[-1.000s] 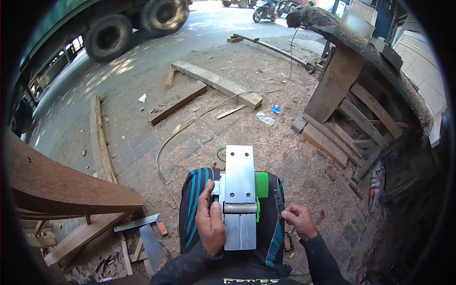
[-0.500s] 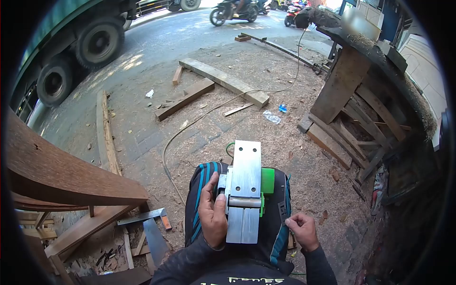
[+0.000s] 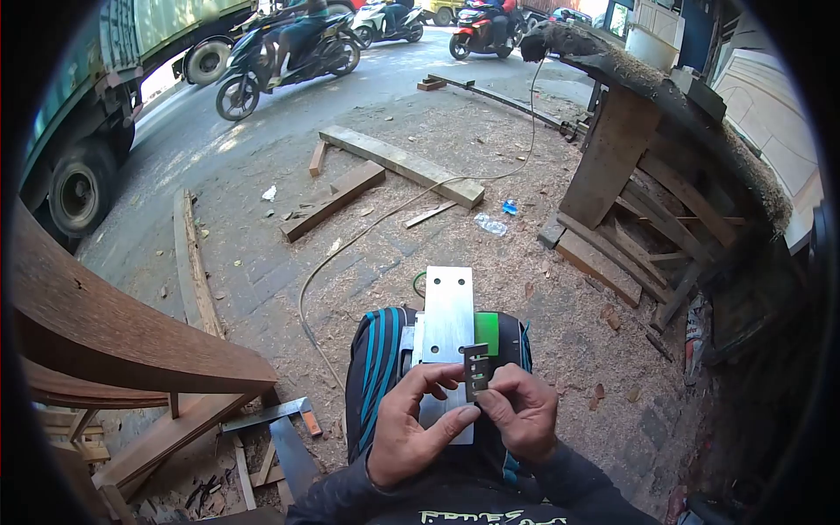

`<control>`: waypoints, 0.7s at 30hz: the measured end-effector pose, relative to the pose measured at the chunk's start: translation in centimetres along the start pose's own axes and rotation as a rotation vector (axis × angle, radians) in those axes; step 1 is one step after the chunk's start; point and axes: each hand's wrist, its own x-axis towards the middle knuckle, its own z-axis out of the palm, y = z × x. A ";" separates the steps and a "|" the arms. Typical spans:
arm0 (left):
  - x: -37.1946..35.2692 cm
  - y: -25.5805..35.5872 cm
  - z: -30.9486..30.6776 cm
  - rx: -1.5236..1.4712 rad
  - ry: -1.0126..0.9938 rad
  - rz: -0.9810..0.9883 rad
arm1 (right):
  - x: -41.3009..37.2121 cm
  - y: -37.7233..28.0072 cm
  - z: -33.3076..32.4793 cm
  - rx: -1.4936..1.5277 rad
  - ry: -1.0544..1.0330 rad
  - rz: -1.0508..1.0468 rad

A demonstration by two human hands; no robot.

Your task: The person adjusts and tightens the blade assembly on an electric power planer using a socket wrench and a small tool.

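Note:
An electric planer (image 3: 449, 306) lies upside down across my lap, its silver sole plates facing up and a green body part showing at the right. Above its middle, a dark slotted planer blade (image 3: 475, 367) is held upright. My right hand (image 3: 522, 411) pinches the blade's lower right side between thumb and bent fingers. From the left, my left hand (image 3: 418, 429) reaches over the rear sole plate, its fingertips at the blade's left edge and its thumb by the lower end. My hands partly cover the planer's rear half.
A curved wooden furniture piece (image 3: 131, 324) rises at the left, near a try square (image 3: 271, 415). Wooden beams (image 3: 402, 164) and a cable (image 3: 367, 242) lie on the shaving-strewn ground. A workbench (image 3: 612, 157) stands right. Motorbikes (image 3: 289, 57) and a truck (image 3: 83, 122) are on the road.
My right hand has brought the blade from beside my right thigh up over the planer. My left hand has left the planer's side and come to the blade. Road vehicles have moved.

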 end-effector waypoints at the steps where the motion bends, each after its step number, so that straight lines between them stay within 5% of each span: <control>1: 0.0 -0.3 0.4 -0.075 0.067 0.011 | 0.2 0.2 0.8 0.006 -0.019 -0.021; 6: -0.9 -0.4 0.3 -0.260 0.198 -0.010 | 0.2 1.5 1.9 -0.025 -0.058 -0.027; 10: -0.4 0.4 -1.5 0.118 0.221 0.054 | 1.4 -1.9 1.1 -0.436 -0.111 -0.060; 12: 0.2 0.5 -2.7 0.688 0.188 0.343 | 2.1 -3.0 0.3 -0.543 0.008 -0.203; 16: 1.0 1.5 -3.3 0.926 0.032 0.459 | 3.3 -3.3 -1.2 -0.729 -0.159 -0.431; 21: 1.0 0.9 -3.6 1.098 -0.075 0.545 | 3.2 -2.6 -1.3 -0.758 -0.282 -0.419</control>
